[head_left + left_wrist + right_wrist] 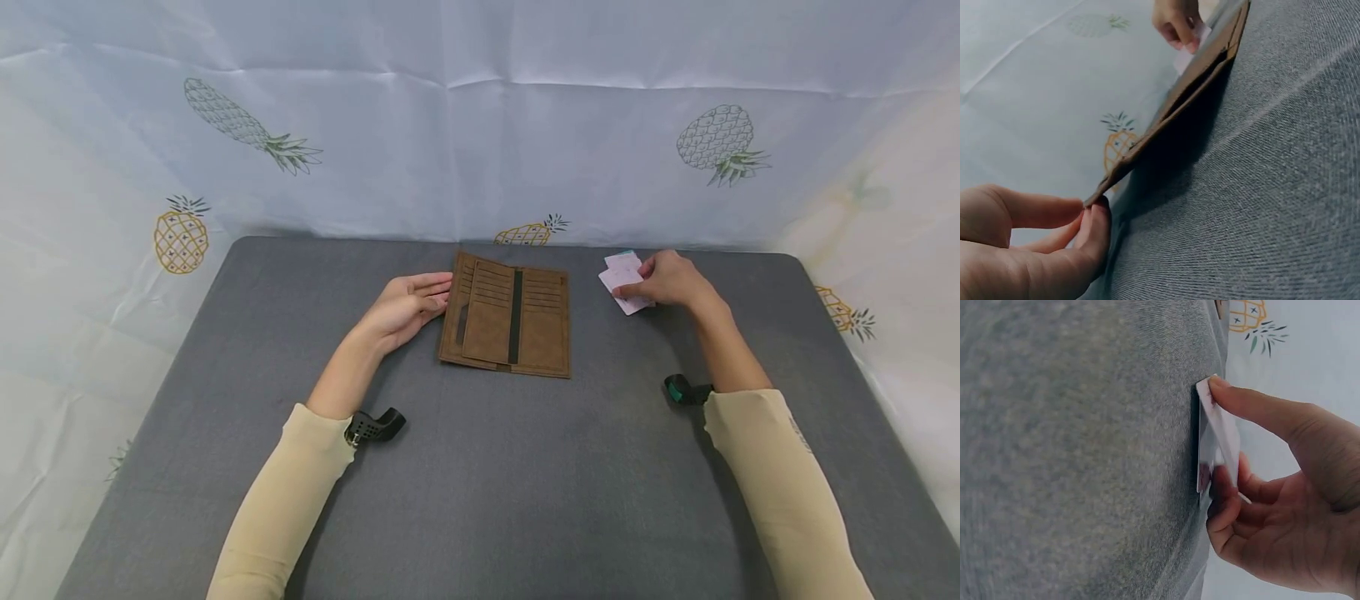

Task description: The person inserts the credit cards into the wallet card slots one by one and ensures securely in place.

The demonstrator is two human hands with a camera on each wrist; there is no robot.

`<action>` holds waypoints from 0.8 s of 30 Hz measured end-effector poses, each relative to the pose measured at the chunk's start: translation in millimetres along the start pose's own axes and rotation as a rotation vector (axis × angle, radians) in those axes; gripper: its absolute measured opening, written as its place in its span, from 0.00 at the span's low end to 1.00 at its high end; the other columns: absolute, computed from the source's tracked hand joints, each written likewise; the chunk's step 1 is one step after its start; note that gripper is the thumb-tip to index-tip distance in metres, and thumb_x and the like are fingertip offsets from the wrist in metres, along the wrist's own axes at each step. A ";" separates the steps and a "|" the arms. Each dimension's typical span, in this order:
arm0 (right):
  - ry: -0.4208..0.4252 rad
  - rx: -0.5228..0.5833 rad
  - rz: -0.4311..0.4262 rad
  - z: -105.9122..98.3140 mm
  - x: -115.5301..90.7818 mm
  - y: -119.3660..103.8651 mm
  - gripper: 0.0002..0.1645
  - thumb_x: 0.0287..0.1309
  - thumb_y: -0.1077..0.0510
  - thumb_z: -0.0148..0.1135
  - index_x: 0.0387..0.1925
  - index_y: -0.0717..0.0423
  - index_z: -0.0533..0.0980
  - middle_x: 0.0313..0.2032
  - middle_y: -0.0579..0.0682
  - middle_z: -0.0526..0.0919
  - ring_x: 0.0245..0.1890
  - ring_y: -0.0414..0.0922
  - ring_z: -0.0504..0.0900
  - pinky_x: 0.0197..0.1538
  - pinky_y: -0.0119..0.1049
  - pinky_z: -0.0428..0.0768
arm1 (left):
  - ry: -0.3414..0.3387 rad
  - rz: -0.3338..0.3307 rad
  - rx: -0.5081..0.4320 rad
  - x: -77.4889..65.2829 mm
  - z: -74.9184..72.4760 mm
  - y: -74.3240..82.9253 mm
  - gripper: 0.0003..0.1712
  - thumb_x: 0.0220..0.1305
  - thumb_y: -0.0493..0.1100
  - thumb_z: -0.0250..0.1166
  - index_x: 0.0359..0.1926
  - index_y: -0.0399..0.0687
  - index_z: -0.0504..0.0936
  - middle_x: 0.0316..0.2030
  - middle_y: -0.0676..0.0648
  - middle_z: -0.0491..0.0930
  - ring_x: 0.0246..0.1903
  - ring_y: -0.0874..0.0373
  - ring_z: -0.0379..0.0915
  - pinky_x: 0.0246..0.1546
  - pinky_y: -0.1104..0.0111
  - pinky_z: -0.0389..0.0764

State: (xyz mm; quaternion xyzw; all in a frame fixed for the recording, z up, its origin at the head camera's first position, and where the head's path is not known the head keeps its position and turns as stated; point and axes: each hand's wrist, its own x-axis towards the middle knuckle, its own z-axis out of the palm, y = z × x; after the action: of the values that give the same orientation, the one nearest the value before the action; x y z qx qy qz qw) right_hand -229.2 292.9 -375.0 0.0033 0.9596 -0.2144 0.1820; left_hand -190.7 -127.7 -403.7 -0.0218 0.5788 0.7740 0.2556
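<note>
A brown bifold wallet (487,329) lies open on the table, with rows of card slots and a dark strip down its middle. At its left edge is my left hand (403,310); in the left wrist view the thumb and fingers pinch that edge (1129,156), slightly raised off the cloth. Right of the wallet, my right hand (670,279) is over a few pale pink cards (619,273). The right wrist view has the thumb and fingers pinching one card (1227,437), tilted up from another card (1204,450) beneath it.
A grey cloth-covered table (525,483) spreads out in front of me. Behind it hangs a white curtain (480,158) printed with pineapples, meeting the table's back edge close behind the wallet and cards. Black camera mounts (378,425) sit at both wrists.
</note>
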 end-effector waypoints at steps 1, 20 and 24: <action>0.009 0.011 -0.008 -0.4 0.0 0.5 0.36 0.49 0.38 0.70 0.43 0.65 0.72 0.34 0.54 0.75 0.33 0.48 0.72 0.30 0.34 0.70 | 0.004 0.005 0.025 0.1 0.0 -0.5 0.34 0.65 0.21 0.49 0.72 0.38 0.59 0.72 0.39 0.57 0.72 0.49 0.55 0.73 0.59 0.62; -0.016 0.398 -0.200 0.9 3.0 -14.0 0.31 0.66 0.57 0.56 0.68 0.55 0.62 0.29 0.45 0.84 0.26 0.43 0.74 0.28 0.41 0.74 | 0.050 0.016 0.078 1.2 -1.6 -4.5 0.34 0.62 0.22 0.54 0.69 0.42 0.66 0.67 0.40 0.66 0.58 0.56 0.71 0.49 0.77 0.80; 0.012 0.448 -0.177 9.1 5.5 -25.6 0.29 0.64 0.53 0.59 0.66 0.48 0.65 0.32 0.44 0.86 0.28 0.42 0.79 0.34 0.39 0.79 | 0.056 0.023 0.072 1.8 -0.6 -5.3 0.34 0.62 0.21 0.54 0.68 0.42 0.66 0.67 0.40 0.66 0.56 0.57 0.72 0.48 0.76 0.81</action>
State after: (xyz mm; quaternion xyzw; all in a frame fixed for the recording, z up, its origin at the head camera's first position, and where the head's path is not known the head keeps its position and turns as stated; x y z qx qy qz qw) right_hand -233.3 265.6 -374.1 -0.0394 0.8857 -0.4371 0.1514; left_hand -190.2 -126.6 -409.2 -0.0273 0.6135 0.7547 0.2310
